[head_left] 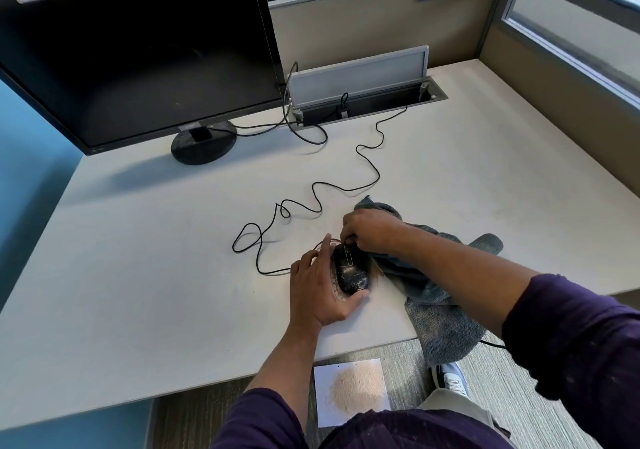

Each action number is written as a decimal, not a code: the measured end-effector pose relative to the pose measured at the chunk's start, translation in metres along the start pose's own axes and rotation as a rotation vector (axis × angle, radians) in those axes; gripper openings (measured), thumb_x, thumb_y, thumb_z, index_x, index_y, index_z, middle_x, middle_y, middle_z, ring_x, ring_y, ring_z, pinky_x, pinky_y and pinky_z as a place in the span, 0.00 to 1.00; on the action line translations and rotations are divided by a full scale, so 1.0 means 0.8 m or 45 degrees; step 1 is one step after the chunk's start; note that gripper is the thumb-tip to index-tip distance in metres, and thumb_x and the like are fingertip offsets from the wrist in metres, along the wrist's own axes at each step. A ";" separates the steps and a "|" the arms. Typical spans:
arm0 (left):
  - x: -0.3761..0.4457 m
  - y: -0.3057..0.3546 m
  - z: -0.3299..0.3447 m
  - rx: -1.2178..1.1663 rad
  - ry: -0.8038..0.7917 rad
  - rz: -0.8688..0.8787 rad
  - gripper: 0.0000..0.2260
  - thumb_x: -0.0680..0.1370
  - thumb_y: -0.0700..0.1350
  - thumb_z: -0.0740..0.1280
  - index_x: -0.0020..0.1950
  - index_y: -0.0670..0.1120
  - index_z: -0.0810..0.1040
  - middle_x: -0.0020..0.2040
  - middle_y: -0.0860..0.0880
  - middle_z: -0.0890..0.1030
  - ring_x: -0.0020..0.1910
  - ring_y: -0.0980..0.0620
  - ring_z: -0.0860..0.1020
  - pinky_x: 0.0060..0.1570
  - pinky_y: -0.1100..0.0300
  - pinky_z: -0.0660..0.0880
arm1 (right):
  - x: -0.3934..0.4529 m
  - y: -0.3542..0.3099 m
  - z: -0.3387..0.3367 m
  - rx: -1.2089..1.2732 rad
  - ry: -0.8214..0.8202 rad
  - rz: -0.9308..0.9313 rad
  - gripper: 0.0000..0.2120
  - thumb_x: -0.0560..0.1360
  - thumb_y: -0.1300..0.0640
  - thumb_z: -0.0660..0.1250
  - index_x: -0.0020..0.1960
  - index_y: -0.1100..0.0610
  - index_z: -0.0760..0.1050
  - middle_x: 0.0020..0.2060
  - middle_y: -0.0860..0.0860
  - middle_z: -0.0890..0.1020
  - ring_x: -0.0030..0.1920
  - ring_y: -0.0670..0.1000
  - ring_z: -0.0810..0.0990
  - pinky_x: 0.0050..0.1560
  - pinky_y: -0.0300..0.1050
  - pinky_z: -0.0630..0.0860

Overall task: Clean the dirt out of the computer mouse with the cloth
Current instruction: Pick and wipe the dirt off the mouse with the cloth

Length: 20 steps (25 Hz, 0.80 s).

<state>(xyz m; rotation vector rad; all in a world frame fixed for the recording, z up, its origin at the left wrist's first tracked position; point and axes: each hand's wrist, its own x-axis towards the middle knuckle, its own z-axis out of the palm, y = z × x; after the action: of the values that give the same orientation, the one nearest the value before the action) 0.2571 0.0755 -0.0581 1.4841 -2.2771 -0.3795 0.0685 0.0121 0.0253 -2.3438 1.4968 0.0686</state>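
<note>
A black wired computer mouse [351,272], dusted with pale dirt, lies on the white desk [156,275] near its front edge. My left hand [317,286] cups its left side, thumb round the near end and index finger along the far left. My right hand [369,230] sits at the mouse's front and pinches a thin metal paper clip [348,254] that points down onto the mouse's top. A grey-blue cloth [443,310] lies under my right wrist and forearm and hangs over the desk's front edge.
The mouse's black cable [346,189] snakes back across the desk to an open cable hatch [363,99]. A black monitor [138,54] stands at the back left. On the floor below the desk edge lies a white sheet with a pile of pale powder [353,388].
</note>
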 end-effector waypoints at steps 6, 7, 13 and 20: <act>0.001 -0.001 0.002 0.005 -0.013 -0.033 0.60 0.63 0.76 0.71 0.85 0.47 0.53 0.69 0.55 0.79 0.69 0.50 0.73 0.66 0.51 0.69 | 0.004 -0.013 0.002 -0.165 -0.046 -0.162 0.13 0.73 0.63 0.63 0.52 0.52 0.82 0.50 0.46 0.78 0.58 0.50 0.73 0.45 0.49 0.72; 0.000 -0.001 0.002 0.005 -0.011 -0.032 0.60 0.63 0.76 0.71 0.85 0.47 0.53 0.69 0.55 0.79 0.69 0.50 0.73 0.66 0.51 0.69 | 0.003 -0.014 0.001 -0.161 -0.036 -0.159 0.14 0.73 0.64 0.63 0.52 0.52 0.81 0.51 0.46 0.78 0.59 0.50 0.73 0.48 0.55 0.75; -0.001 0.000 -0.001 0.011 0.013 -0.036 0.60 0.63 0.75 0.71 0.85 0.45 0.54 0.67 0.54 0.80 0.67 0.50 0.74 0.66 0.51 0.70 | 0.002 -0.016 0.001 -0.163 -0.014 -0.247 0.13 0.74 0.64 0.64 0.52 0.52 0.82 0.52 0.46 0.79 0.58 0.50 0.73 0.49 0.54 0.76; -0.001 0.001 -0.003 0.015 0.015 -0.038 0.59 0.63 0.75 0.70 0.85 0.45 0.55 0.66 0.54 0.80 0.67 0.50 0.74 0.66 0.52 0.70 | -0.007 -0.017 0.005 -0.140 0.056 -0.355 0.12 0.75 0.63 0.64 0.53 0.52 0.83 0.52 0.47 0.80 0.57 0.51 0.74 0.44 0.45 0.63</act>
<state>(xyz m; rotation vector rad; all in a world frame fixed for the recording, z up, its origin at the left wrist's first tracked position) 0.2575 0.0764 -0.0560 1.5236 -2.2538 -0.3657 0.0790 0.0236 0.0264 -2.6348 1.1985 0.0296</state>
